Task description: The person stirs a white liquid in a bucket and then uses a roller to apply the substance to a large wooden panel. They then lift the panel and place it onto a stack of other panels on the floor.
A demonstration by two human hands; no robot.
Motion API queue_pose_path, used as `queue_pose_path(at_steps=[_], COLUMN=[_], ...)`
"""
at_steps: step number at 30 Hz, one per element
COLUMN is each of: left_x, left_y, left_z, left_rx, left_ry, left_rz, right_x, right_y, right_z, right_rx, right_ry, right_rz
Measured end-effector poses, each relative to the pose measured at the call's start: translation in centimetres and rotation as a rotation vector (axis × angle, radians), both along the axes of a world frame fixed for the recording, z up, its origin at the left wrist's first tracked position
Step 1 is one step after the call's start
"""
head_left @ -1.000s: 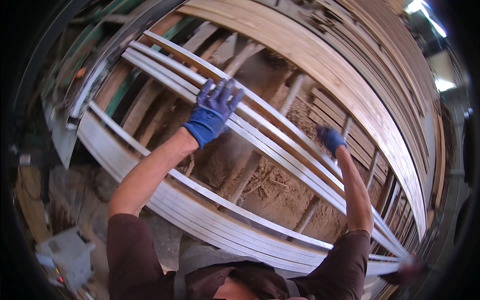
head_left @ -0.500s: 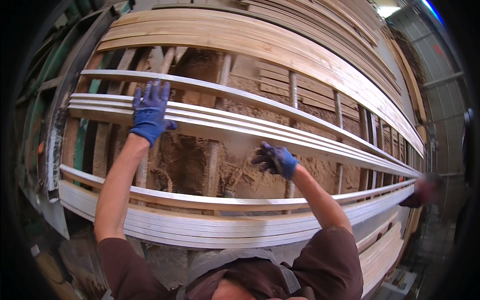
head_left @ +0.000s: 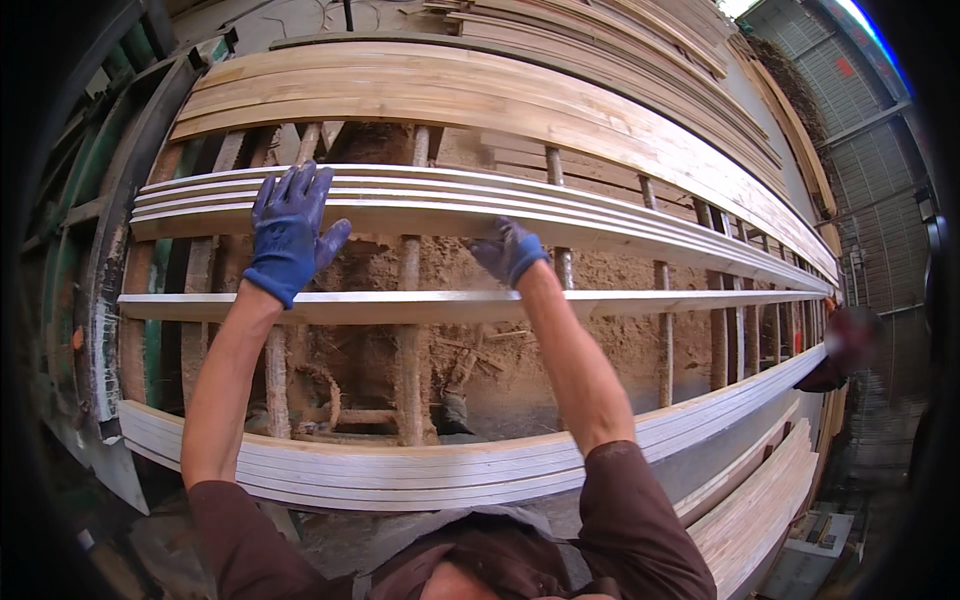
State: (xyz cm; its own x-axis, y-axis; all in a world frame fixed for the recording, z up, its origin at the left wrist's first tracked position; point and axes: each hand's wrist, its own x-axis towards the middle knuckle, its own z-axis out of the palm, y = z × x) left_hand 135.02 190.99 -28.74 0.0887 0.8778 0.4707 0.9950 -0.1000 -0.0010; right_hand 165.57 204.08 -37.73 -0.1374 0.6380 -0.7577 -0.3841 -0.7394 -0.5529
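Several long wooden boards (head_left: pixel 400 213) with white-coated edges lie close together across the rollers. My left hand (head_left: pixel 290 228), in a blue work glove, rests on their white edges with its fingers stretched out and thumb apart. At the near side of this group is my gloved right hand (head_left: pixel 511 249), its fingers partly spread and a little blurred against the boards' side face. It does not appear to grasp anything. A single white-edged board (head_left: pixel 420 308) crosses closer to me, under my forearms. Nearest my body lies a stack of white-edged boards (head_left: pixel 400 470).
Bare wooden boards (head_left: pixel 430 95) lie flat beyond the group. Metal rollers (head_left: pixel 410 370) span the frame above sawdust (head_left: pixel 510 375). A dark steel frame (head_left: pixel 120 220) stands at left. Another person (head_left: pixel 850 350), blurred, is at the boards' far right end. More lumber (head_left: pixel 755 500) lies at lower right.
The gap between the far single board and the group has closed. The near single board has moved away from the front stack. My right hand has moved forward and left to the group.
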Motion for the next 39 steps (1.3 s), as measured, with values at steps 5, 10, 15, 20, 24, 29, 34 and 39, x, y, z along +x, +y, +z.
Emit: queue_pose_path(at_steps=[5,10,15,20,24,29,34,39], left_x=[-0.2,2.4,0.8,-0.3,0.3,1.7,2.2,1.3], left_y=[-3.0,-10.7,-8.1,-1.2,3.1,7.8,12.5,10.4], left_z=[1.2,-1.1,-7.6,-13.4,-15.9,-16.3,-17.8,-14.1], left_rx=[-0.013,-0.626,-1.107,-0.523,-0.291,-0.066,0.129,0.032], left_ry=[-0.055,-0.595,-1.923,-2.350,-2.575,-2.696,-2.810,-2.738], left_rz=[-0.009,0.055,0.223,0.144,0.055,-0.111,-0.356,-0.163], right_x=[4.1,7.5,10.2,4.2,3.4,2.3,0.7,1.5], right_y=[0.9,-9.0,-8.4,-1.6,2.6,6.3,7.5,4.8], right_z=[4.4,8.3,-3.6,-5.5,-8.7,-9.9,-9.2,-7.5], right_rx=[0.521,0.820,0.147,0.219,0.311,0.405,0.395,0.323], right_ry=[-0.776,-0.619,0.024,0.428,0.543,0.813,0.803,0.704], right_rz=[0.718,0.596,0.223,-0.158,-0.167,-0.140,-0.196,-0.240])
